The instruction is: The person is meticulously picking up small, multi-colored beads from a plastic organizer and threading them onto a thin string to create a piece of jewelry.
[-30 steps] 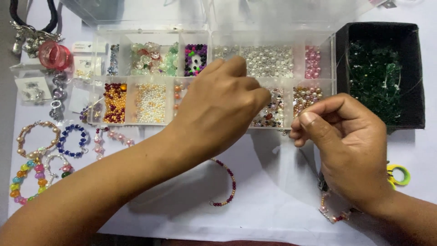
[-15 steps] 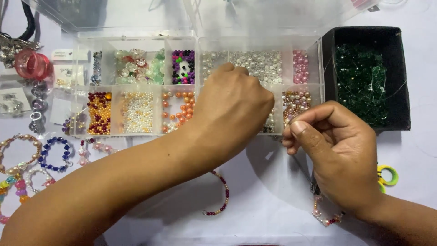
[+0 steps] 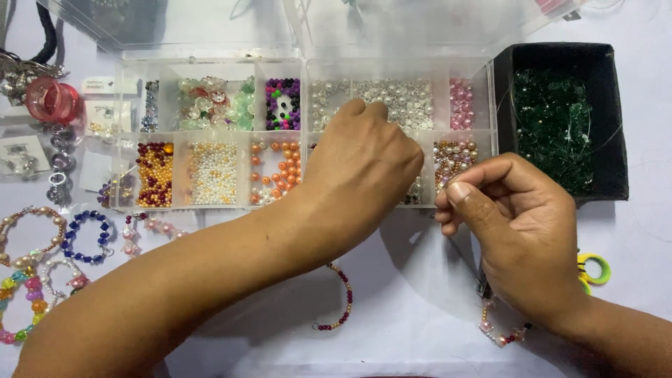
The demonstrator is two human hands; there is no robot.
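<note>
Beads are what my left hand (image 3: 364,164) is after: it lies knuckles-up over the bead box (image 3: 210,64), fingers curled down into the middle compartments, so I cannot tell whether they have pinched one yet. My right hand (image 3: 514,231), near and right of the box, pinches thumb to forefinger on a thin string (image 3: 465,255). It runs from the pinch down toward me, long axis slanting near-right, ending at a few pink beads (image 3: 500,334) on the white table (image 3: 644,231). I judge this the picking step; next calls for one bead brought to the string's pinched tip.
</note>
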